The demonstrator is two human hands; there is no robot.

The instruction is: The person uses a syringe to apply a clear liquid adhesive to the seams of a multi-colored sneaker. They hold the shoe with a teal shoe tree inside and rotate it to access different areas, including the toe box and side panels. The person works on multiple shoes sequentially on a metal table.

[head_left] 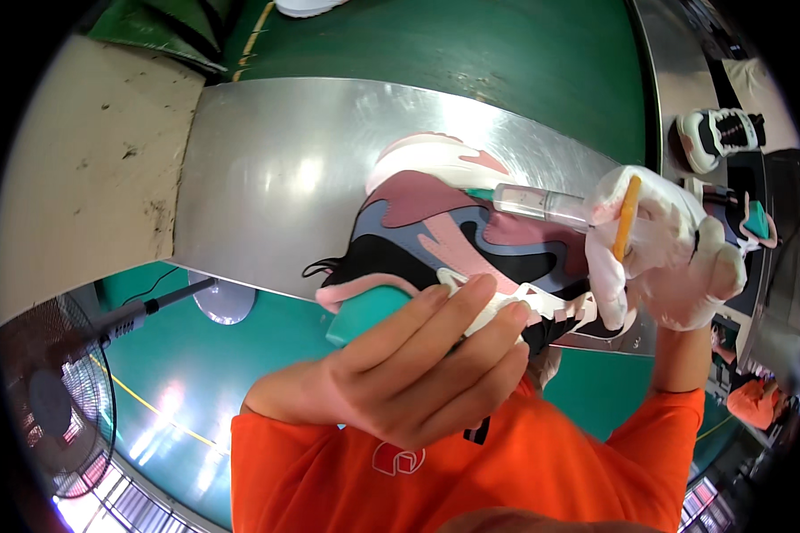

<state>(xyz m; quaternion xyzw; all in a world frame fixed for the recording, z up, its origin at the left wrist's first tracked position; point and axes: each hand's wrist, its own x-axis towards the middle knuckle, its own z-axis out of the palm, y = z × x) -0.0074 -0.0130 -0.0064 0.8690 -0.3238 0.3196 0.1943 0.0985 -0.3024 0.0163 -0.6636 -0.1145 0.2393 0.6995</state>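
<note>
A sneaker (436,231) in mauve, pink, blue-grey and black lies tilted over the metal bench, its white sole (436,164) facing the far side. Bare, my left hand (436,364) closes its fingers on the shoe's upper by the white lace area. Teal stuffing (373,313) shows in the collar. My right hand (658,249), in a white glove, grips a clear syringe (542,202). The syringe's green tip (480,194) touches or nearly touches the seam where upper meets sole. A thin orange-yellow stick (628,218) also sits between the gloved fingers.
The shiny metal bench (267,178) runs beneath the shoe, with a beige board (98,178) at its left. A green conveyor surface (462,53) lies beyond. More sneakers (718,138) stand at the right. A fan (58,400) is at lower left; another person (756,401) is far right.
</note>
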